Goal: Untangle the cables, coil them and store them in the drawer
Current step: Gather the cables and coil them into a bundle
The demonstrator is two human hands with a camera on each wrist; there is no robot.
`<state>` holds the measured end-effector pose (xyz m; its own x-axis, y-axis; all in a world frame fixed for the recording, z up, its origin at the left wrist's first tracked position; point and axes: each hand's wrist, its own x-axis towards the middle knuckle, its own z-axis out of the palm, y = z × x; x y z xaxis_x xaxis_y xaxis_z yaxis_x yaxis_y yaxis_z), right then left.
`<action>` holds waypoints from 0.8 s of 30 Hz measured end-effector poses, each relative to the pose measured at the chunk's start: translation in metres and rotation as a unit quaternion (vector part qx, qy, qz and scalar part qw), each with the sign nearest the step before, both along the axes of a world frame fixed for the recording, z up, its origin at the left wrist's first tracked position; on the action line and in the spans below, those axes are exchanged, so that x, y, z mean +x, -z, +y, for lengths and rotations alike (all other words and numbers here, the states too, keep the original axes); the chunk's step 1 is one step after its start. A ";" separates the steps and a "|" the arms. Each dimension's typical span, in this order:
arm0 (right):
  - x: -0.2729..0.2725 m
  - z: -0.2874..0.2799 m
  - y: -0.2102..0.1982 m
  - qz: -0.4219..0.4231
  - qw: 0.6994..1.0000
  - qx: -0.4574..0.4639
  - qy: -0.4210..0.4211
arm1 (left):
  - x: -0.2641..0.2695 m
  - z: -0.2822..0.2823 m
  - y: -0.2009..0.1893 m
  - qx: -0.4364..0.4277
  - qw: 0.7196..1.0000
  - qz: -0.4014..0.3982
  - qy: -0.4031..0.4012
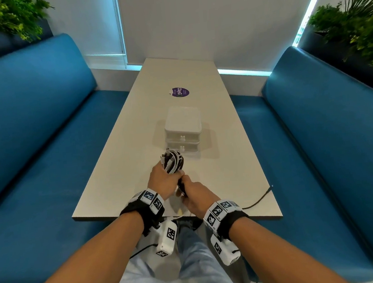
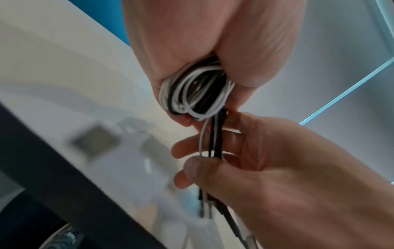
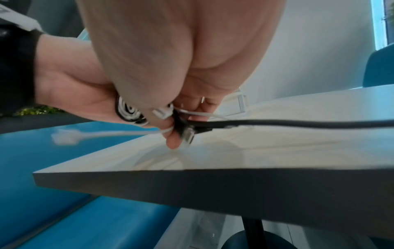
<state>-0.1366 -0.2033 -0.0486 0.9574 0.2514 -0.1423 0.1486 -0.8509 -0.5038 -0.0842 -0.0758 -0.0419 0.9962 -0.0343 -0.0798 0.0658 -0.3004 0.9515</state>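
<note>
Above the near end of the pale table (image 1: 118, 147), my left hand (image 1: 164, 179) curls its fingers round a coil of black and white cables (image 1: 172, 163), the loops standing up out of the fist. My right hand (image 1: 196, 197), touching the left just below it, pinches the loose tails (image 2: 210, 143) of the same cables between thumb and fingers; in the left wrist view a white strand and black strands run straight down from the coil into that pinch. In the right wrist view a white plug (image 3: 162, 113) and a dark connector (image 3: 187, 134) stick out by the fingers, and one black cable (image 3: 298, 123) trails off across the tabletop to the right. Just beyond the hands stands a small white two-drawer box (image 1: 183, 132), both drawers pushed in. Further up the table lies a round purple sticker (image 1: 180, 92). Blue benches (image 1: 33, 123) flank the table.
</note>
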 end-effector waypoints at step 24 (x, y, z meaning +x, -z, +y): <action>0.015 -0.019 0.008 0.072 0.997 0.015 -0.003 | -0.007 0.021 -0.017 0.205 0.952 0.020 0.226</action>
<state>-0.1218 -0.2224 -0.0565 0.9264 0.2629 -0.2697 0.0782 -0.8348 -0.5450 -0.0911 -0.0551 -0.0251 0.8827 -0.4177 -0.2156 -0.1256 -0.6516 0.7481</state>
